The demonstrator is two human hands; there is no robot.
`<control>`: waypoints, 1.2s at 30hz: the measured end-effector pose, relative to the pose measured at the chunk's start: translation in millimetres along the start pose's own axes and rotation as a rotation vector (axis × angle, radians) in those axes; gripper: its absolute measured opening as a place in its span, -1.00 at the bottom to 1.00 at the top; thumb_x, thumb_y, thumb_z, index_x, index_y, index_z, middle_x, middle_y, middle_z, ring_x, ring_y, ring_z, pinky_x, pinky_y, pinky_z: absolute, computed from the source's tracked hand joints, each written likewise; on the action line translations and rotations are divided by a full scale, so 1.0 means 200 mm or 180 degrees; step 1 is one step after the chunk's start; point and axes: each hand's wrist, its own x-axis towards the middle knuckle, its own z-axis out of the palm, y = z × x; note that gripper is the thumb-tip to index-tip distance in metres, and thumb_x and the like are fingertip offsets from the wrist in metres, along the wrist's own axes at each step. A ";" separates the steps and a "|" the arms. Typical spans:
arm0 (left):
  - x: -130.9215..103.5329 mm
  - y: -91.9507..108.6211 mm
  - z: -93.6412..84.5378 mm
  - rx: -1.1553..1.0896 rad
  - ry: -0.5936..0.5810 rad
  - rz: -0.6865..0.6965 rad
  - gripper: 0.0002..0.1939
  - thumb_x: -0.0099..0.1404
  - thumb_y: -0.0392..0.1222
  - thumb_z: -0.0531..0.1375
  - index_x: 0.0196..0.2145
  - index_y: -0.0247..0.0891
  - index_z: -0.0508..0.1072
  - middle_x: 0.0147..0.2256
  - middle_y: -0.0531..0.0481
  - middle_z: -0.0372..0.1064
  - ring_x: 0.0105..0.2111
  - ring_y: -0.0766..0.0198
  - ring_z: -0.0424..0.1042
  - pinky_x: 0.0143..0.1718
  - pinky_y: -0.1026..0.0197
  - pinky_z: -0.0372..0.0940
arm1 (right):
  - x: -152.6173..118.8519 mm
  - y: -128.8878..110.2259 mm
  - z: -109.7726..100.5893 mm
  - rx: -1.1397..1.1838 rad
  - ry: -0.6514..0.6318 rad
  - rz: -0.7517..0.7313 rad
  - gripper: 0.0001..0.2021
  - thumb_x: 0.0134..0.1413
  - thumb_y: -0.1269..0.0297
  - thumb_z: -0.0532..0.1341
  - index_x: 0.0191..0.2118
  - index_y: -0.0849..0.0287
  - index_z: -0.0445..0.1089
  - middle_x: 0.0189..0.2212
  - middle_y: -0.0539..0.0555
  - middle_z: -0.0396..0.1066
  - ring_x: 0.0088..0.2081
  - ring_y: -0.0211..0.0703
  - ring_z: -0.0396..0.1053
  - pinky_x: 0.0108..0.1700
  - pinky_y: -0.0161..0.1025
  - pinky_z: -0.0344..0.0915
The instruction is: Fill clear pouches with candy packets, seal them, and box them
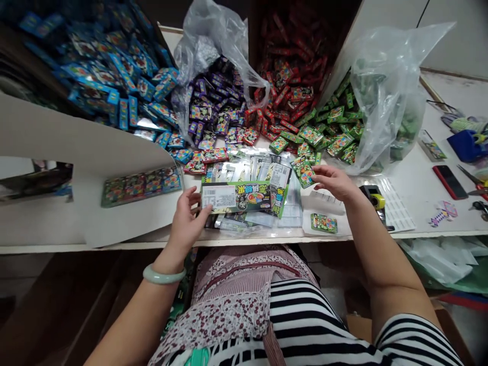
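My left hand pinches the left end of a printed plastic bag with a green and black label and a white text panel. Under it a pile of similar clear printed bags is spread on the table. In my right hand is a small green candy box, gripped at its right edge, just right of the bags. Another green box lies on a white folded tray below that hand. Red boxes rest just above my left hand.
Heaps of blue boxes, purple boxes, red boxes and green boxes spill forward at the back. A filled pack lies left on white card. Right are a clear plastic bag, tape measure, phone and scissors.
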 end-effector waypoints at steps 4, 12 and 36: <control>0.00 0.09 -0.01 0.1078 -0.0170 0.0972 -0.36 0.28 0.02 0.24 0.25 -0.15 0.18 0.20 -0.25 0.18 0.23 -0.08 0.23 0.23 -0.18 0.24 | 0.05 -0.05 0.06 -0.0391 -0.0247 -0.0375 -0.57 -0.15 0.03 0.36 -0.15 0.19 0.48 -0.29 0.03 0.46 -0.39 -0.31 0.28 -0.38 -0.29 0.26; 0.11 0.23 0.21 0.2060 -0.2086 0.1315 0.03 0.13 0.03 0.38 0.39 -0.22 -0.05 0.43 -0.34 -0.23 0.43 -0.30 -0.32 0.37 -0.38 -0.26 | 0.34 -0.12 0.28 -0.2360 -0.0460 -0.1150 -0.73 0.13 0.36 0.16 -0.08 0.22 0.51 -0.07 0.18 0.53 -0.07 -0.06 0.44 0.04 -0.06 0.32; 0.18 0.27 0.08 0.1442 -0.1369 0.1595 0.00 0.09 0.11 0.39 0.36 -0.15 0.04 0.21 -0.25 0.15 0.23 -0.17 0.19 0.27 -0.21 0.13 | 0.03 -0.16 0.32 -0.3230 0.0338 -0.2596 -0.35 0.05 0.21 0.25 0.27 0.19 0.16 0.21 0.34 0.21 0.24 0.28 0.14 0.26 0.22 0.10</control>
